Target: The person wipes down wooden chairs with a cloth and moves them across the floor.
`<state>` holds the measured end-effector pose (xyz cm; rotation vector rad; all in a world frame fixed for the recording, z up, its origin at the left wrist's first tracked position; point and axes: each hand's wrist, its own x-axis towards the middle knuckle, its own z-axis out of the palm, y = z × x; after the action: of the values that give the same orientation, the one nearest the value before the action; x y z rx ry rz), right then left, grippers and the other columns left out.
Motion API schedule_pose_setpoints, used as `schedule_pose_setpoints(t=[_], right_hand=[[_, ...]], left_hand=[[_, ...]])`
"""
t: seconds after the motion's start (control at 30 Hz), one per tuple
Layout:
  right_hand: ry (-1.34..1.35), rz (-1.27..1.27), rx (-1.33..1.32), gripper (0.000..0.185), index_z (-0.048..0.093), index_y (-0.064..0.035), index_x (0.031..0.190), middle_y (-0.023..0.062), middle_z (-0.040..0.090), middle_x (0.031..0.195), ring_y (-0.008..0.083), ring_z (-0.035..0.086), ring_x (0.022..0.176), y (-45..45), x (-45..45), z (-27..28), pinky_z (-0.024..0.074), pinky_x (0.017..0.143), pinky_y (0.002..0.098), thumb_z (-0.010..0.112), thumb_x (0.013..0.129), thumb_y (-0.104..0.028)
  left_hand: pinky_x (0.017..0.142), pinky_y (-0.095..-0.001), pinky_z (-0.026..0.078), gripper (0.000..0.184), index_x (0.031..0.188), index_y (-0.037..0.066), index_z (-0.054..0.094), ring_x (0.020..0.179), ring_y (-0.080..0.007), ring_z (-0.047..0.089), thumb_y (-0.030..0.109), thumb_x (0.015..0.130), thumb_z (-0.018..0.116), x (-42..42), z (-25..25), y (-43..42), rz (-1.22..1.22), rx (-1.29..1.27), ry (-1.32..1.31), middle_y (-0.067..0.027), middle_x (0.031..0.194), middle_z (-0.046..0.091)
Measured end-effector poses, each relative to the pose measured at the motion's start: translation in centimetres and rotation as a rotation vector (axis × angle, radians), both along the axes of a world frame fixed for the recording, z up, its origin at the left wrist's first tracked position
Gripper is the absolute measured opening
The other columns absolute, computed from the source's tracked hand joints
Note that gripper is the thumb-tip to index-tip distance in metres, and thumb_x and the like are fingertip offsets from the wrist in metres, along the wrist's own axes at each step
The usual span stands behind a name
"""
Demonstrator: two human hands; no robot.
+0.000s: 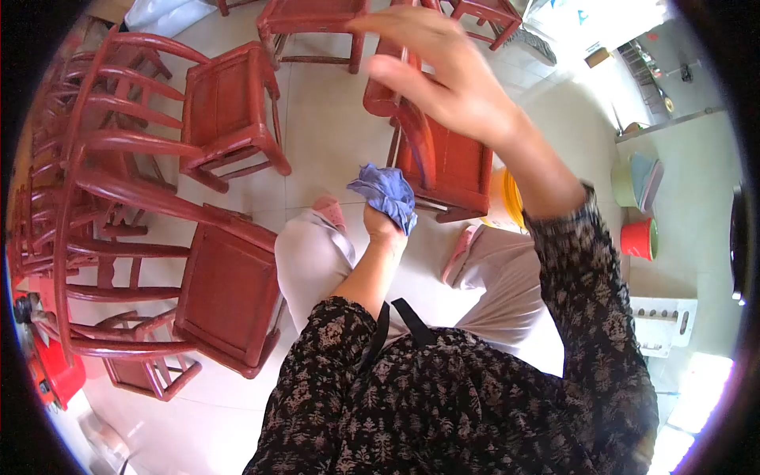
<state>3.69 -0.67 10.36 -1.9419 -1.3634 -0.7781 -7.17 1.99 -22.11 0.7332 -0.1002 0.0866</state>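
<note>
A crumpled blue cloth [384, 192] is bunched in my left hand [383, 223], which is held low in front of my knees. The cloth covers most of that hand's fingers. My right hand [453, 83] is raised over a red wooden chair [455, 162], thumb and fingers stretched apart and slightly blurred. Nothing shows in its grasp. I cannot tell whether it touches the chair, whose back is partly hidden behind it. The cloth is just left of this chair's seat.
Red wooden chairs [226, 91] stand to my left, and more red seats [313, 16] at the top. A yellow bucket [507, 198] is close to my right foot. On the right are a red container [638, 239] and a white slotted board [663, 323]. Tiled floor lies between.
</note>
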Motion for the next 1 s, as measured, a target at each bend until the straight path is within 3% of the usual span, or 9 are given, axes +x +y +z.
schedule_pose_setpoints(t=[0.07,0.1,0.17,0.3,0.33,0.63,0.83,0.9,1.0], right_hand=[[0.102,-0.029,-0.377,0.041,0.066,-0.0047,0.08,0.0139,0.061,0.074,0.0316,0.059,0.069,1.1,1.7,-0.7,0.0462,0.065,0.0407,0.051,0.087,-0.043],[0.198,-0.071,-0.75,0.051,0.067,-0.0061,0.069,0.0132,0.061,0.064,0.0319,0.058,0.064,1.4,2.2,-1.2,0.0459,0.063,0.0412,0.046,0.088,-0.049],[0.133,-0.021,-0.678,0.057,0.064,-0.0067,0.061,0.0124,0.058,0.058,0.0325,0.057,0.06,1.4,2.7,-2.0,0.0452,0.062,0.0418,0.043,0.089,-0.051],[0.075,0.021,-0.489,0.057,0.063,-0.0064,0.058,0.014,0.057,0.055,0.0342,0.056,0.058,-0.7,4.2,-0.7,0.0441,0.059,0.043,0.042,0.09,-0.049],[0.165,0.023,-0.55,0.034,0.057,-0.0025,0.069,0.0128,0.053,0.066,0.03,0.048,0.068,-1.9,4.1,0.6,0.0376,0.069,0.0376,0.048,0.091,-0.026],[0.275,-0.101,-0.335,0.045,0.058,-0.0049,0.065,0.0089,0.055,0.064,0.0272,0.049,0.067,-9.0,4.1,3.6,0.038,0.074,0.0347,0.041,0.093,-0.035],[0.271,-0.087,-0.269,0.046,0.052,-0.0039,0.068,0.0053,0.051,0.063,0.0201,0.048,0.064,-13.2,-1.2,5.5,0.0292,0.087,0.0361,0.033,0.092,-0.039],[0.257,-0.093,-0.279,0.047,0.052,-0.004,0.067,0.0045,0.051,0.064,0.0193,0.049,0.065,-14.5,-3.0,6.1,0.0291,0.086,0.0359,0.034,0.091,-0.041],[0.316,-0.146,-0.26,0.05,0.051,-0.0045,0.066,0.0046,0.052,0.065,0.019,0.05,0.066,-17.1,-4.6,6.4,0.0289,0.086,0.0354,0.036,0.09,-0.046]], left_hand=[[0.072,-0.029,0.04,0.015,0.088,0.021,0.052,0.078,-0.0148,0.048,0.03,0.09,0.04,-0.5,2.9,0.8,-0.31,-0.778,-0.015,0.0017,0.079,0.046],[0.072,-0.029,0.04,0.015,0.088,0.021,0.052,0.078,-0.0148,0.048,0.03,0.09,0.04,-1.0,4.0,0.9,-0.302,-0.785,-0.017,0.0017,0.079,0.046],[0.072,-0.0299,0.042,0.02,0.094,0.019,0.054,0.081,-0.0141,0.05,0.032,0.092,0.039,-1.4,5.2,0.7,0.019,-0.536,0.587,0.0027,0.085,0.052],[0.074,-0.0287,0.042,0.023,0.096,0.018,0.055,0.08,-0.0141,0.05,0.034,0.094,0.038,-1.0,7.7,0.7,0.057,-0.601,0.589,0.0033,0.089,0.054],[0.071,-0.0279,0.042,0.023,0.096,0.019,0.055,0.078,-0.0138,0.05,0.035,0.094,0.038,-0.8,8.2,0.6,0.118,-0.543,0.62,0.0033,0.088,0.053],[0.053,-0.0273,0.035,0.021,0.092,0.015,0.053,0.061,-0.0145,0.045,0.033,0.092,0.042,-0.3,5.2,0.7,-0.092,-0.637,0.44,0.0016,0.068,0.044],[0.061,-0.0294,0.042,0.018,0.1,0.014,0.052,0.068,-0.0154,0.049,0.026,0.091,0.043,-0.5,8.4,-0.8,0.196,-0.273,0.524,0.0001,0.082,0.052],[0.081,-0.032,0.042,0.027,0.108,0.009,0.053,0.086,-0.0169,0.05,0.019,0.089,0.037,-1.1,8.0,-1.0,0.175,-0.117,0.526,-0.0046,0.092,0.052],[0.101,-0.046,0.022,0.043,0.118,0.002,0.05,0.113,-0.0354,0.036,0.012,0.078,0.039,-1.2,6.6,-2.2,0.183,0.722,0.105,-0.018,0.12,0.048]])
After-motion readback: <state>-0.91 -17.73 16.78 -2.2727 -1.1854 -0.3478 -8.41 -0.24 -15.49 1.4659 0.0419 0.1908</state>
